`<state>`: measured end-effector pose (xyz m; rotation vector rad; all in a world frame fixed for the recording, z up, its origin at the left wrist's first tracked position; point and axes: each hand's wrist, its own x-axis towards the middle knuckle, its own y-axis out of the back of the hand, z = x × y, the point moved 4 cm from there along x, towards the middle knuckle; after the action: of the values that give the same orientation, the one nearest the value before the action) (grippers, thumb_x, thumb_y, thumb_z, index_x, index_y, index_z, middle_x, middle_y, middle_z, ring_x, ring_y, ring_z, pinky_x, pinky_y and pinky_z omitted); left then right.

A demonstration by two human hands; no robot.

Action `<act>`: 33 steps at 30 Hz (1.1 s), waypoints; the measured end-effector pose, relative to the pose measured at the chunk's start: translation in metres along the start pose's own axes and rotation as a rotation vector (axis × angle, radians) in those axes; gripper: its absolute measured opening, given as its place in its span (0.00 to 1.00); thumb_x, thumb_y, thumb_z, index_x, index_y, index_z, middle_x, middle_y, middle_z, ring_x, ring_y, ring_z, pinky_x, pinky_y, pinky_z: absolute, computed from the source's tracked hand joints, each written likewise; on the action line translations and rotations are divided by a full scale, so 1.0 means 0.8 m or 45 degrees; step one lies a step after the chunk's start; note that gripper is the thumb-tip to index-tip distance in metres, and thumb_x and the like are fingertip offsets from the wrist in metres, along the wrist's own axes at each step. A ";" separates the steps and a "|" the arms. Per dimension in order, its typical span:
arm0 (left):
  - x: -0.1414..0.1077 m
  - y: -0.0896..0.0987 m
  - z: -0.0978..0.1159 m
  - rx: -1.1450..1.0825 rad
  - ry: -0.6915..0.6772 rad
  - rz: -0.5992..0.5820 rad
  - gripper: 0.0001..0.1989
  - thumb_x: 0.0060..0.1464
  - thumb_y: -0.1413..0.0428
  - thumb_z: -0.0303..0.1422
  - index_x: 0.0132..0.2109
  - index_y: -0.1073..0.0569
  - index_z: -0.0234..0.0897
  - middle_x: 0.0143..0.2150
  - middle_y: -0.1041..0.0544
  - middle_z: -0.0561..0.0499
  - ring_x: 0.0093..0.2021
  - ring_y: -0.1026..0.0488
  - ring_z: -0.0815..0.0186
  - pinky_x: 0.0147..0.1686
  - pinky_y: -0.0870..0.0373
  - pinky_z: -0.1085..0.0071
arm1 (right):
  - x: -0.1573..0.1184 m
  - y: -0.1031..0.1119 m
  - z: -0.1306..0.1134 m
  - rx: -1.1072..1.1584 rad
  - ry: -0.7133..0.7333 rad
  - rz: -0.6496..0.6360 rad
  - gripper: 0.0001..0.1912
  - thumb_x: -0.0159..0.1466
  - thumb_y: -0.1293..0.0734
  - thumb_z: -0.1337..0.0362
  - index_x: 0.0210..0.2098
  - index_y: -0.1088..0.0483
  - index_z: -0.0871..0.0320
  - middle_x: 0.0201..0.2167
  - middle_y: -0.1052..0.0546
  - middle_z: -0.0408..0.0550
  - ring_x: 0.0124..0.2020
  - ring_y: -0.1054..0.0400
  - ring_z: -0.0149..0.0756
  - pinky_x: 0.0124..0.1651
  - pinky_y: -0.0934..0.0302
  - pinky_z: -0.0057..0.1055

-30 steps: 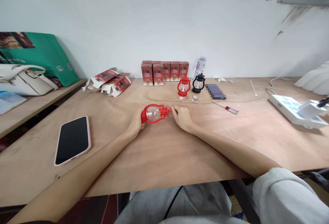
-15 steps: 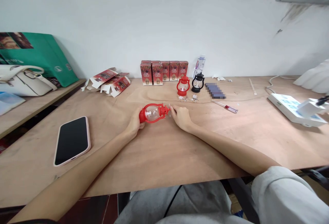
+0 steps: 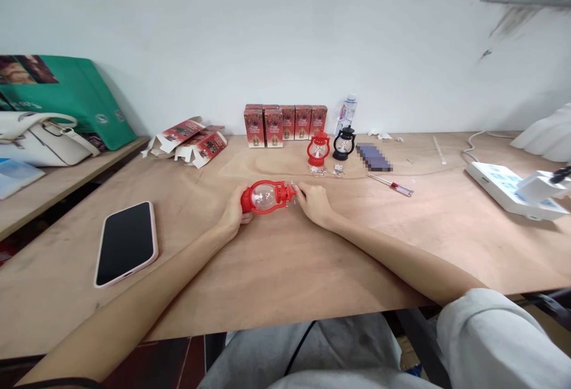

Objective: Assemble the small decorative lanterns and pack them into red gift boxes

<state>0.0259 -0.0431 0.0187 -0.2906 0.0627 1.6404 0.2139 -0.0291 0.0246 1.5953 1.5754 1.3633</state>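
Holding red lantern (image 3: 264, 197) in my curled left hand (image 3: 232, 213); right hand (image 3: 316, 203) pinches its top. Judged unfinished; black lantern (image 3: 343, 146) beyond it perhaps done.

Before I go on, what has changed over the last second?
Only the thin wire at the right hand seems to have shifted slightly; which way is too small to tell. I see nothing grasped or released. The left hand still holds the lantern sideways by its base; phone, boxes and screwdriver stayed put.
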 end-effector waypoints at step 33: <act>0.003 0.004 -0.008 -0.104 -0.342 -0.161 0.16 0.40 0.47 0.46 0.28 0.41 0.39 0.16 0.41 0.60 0.11 0.50 0.77 0.11 0.59 0.82 | 0.007 -0.005 -0.010 -0.070 0.010 -0.374 0.16 0.65 0.43 0.67 0.41 0.24 0.60 0.39 0.20 0.55 0.40 0.26 0.40 0.37 0.44 0.28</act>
<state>0.0233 -0.0426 0.0117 -0.1311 -0.2223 1.5450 0.2043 -0.0254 0.0254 1.2683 1.6838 1.2422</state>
